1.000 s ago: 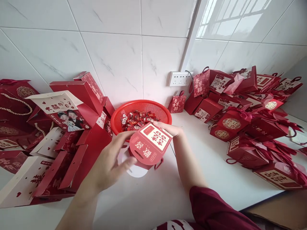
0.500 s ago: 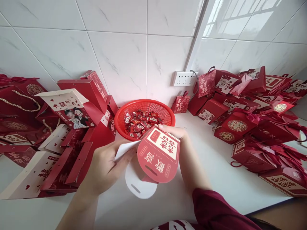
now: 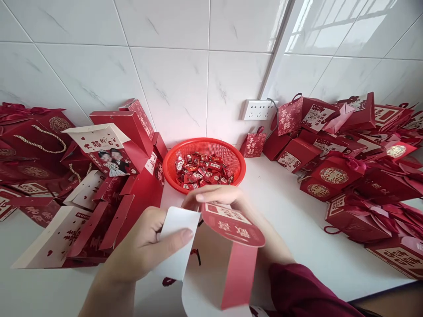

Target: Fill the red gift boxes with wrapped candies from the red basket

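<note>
A red and white paper gift box, partly folded with its flaps loose, is held up in front of me. My left hand pinches one white flap, its thumb lying flat across the white side. From behind, my right hand curls over the box's far edge; some of its fingers are hidden by the printed red panel. A dark red cord shows beneath the left flap. Just beyond my hands sits a red plastic basket holding several red-wrapped candies.
Open red boxes and bags with rope handles crowd the left. Finished-looking red boxes are heaped on the right. A small red box stands at the tiled wall under a power socket.
The box has tipped and turned, so its printed top is foreshortened and its red side strip and white inside show. My right hand has moved left across the far edge. The view has shifted slightly.
</note>
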A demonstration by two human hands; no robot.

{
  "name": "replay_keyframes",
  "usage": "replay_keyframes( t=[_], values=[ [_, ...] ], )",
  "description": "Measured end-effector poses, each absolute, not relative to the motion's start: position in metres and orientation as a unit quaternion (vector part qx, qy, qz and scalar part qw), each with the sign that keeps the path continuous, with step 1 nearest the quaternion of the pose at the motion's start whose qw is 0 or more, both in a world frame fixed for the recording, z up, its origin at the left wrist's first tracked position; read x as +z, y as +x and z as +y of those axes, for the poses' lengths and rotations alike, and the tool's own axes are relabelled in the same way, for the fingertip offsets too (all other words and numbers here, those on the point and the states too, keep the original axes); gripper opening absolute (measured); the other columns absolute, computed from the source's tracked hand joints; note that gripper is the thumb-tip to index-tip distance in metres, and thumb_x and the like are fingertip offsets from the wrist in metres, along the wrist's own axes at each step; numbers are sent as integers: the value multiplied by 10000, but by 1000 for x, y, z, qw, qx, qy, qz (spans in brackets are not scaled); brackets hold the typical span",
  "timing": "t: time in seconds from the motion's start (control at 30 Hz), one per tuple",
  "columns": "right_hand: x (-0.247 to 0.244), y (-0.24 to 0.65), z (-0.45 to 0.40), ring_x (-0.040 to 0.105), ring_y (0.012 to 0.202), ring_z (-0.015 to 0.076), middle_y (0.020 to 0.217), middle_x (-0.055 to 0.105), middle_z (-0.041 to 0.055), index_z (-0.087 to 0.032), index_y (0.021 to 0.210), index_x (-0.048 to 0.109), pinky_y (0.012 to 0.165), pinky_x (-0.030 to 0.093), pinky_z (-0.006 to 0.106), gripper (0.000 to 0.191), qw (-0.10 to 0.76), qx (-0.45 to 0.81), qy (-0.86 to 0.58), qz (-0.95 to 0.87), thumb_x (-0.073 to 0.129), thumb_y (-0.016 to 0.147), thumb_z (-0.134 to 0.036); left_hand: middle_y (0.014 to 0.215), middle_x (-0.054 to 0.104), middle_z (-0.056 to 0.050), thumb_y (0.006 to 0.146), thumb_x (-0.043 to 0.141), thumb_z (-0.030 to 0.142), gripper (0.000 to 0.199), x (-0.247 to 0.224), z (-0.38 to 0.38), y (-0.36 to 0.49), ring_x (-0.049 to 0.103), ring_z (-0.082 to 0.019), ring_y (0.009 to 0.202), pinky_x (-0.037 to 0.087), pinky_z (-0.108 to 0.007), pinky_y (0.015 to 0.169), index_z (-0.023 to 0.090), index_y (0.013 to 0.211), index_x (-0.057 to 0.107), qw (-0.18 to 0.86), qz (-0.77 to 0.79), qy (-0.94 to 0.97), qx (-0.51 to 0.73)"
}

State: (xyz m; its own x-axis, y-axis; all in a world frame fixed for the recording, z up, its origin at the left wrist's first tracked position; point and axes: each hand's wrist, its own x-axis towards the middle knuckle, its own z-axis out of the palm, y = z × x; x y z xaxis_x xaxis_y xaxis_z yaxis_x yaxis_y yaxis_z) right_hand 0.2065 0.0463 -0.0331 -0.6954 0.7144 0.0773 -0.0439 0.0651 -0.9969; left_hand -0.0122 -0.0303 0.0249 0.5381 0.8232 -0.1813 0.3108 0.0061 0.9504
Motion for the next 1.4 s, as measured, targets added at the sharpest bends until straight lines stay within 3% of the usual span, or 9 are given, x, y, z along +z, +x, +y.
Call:
replay_keyframes(
  t=[0.13, 0.27, 0.43, 0.57, 0.77, 1.03, 1.13, 1.23, 1.4],
  values=[
    [-10, 228, 42, 622, 1067, 176, 1166, 667, 77, -176, 1142, 656, 925, 499, 335, 285, 354, 531, -201, -743, 653, 909, -340, 625, 556, 2, 878, 555, 422, 294, 28, -26, -14, 501, -135, 530, 366, -221, 466, 182, 708, 571, 485, 497, 702, 158],
    [7, 238, 11, 599, 817, 125, 1006, 656, 45, -199, 1035, 660, 701, 489, 255, 128, 470, 381, -263, -752, 648, 919, -252, 593, 571, -6, 914, 476, 456, 363, 19, -17, -11, 535, -156, 508, 314, -221, 431, 189, 680, 552, 429, 538, 721, 77],
    [4, 218, -8, 613, 849, 159, 966, 691, 72, -148, 1019, 662, 766, 506, 271, 123, 209, 331, -117, -913, 630, 901, -151, 544, 560, -10, 914, 451, 446, 408, 9, -9, -10, 563, -165, 491, 286, -213, 408, 191, 601, 517, 314, 556, 768, 57],
    [3, 216, -10, 610, 905, 197, 958, 706, 84, -141, 1037, 655, 830, 494, 315, 133, 172, 276, -134, -936, 596, 938, -207, 522, 553, 3, 909, 502, 476, 413, 15, -9, -16, 550, -152, 446, 336, -212, 376, 196, 608, 479, 360, 562, 733, 134],
    [18, 235, -22, 554, 779, 166, 833, 622, 35, -192, 883, 606, 717, 472, 303, 83, 341, 203, -274, -876, 568, 957, -201, 454, 531, 20, 846, 626, 465, 373, 30, -28, -6, 515, -138, 349, 349, -211, 300, 183, 614, 546, 433, 548, 622, 355],
    [9, 218, -10, 533, 1060, 226, 1128, 524, 70, -270, 1093, 515, 752, 505, 350, 279, 592, 13, -431, -681, 640, 869, -162, 450, 461, 35, 856, 625, 404, 403, 21, -35, 0, 435, -99, 399, 344, -230, 370, 190, 548, 477, 299, 518, 603, 528],
    [8, 217, -4, 570, 980, 212, 1132, 543, 66, -275, 1113, 522, 671, 498, 322, 283, 627, 35, -455, -631, 670, 873, -247, 451, 408, 39, 869, 602, 423, 436, 17, -33, -4, 398, -97, 422, 329, -240, 394, 194, 536, 436, 247, 521, 622, 530],
    [9, 224, -3, 564, 737, 166, 910, 596, 24, -256, 956, 570, 586, 455, 290, 147, 584, 161, -474, -640, 644, 910, -374, 460, 399, 39, 882, 581, 416, 429, 15, -32, -6, 389, -97, 429, 323, -248, 408, 195, 540, 445, 208, 517, 633, 538],
    [10, 236, 2, 479, 621, 130, 704, 527, -6, -211, 766, 564, 520, 362, 254, 330, 529, 356, -428, -641, 587, 934, -495, 476, 414, 34, 880, 582, 395, 387, 15, -28, -6, 399, -107, 437, 306, -260, 411, 196, 568, 467, 240, 508, 614, 554]
  ],
)
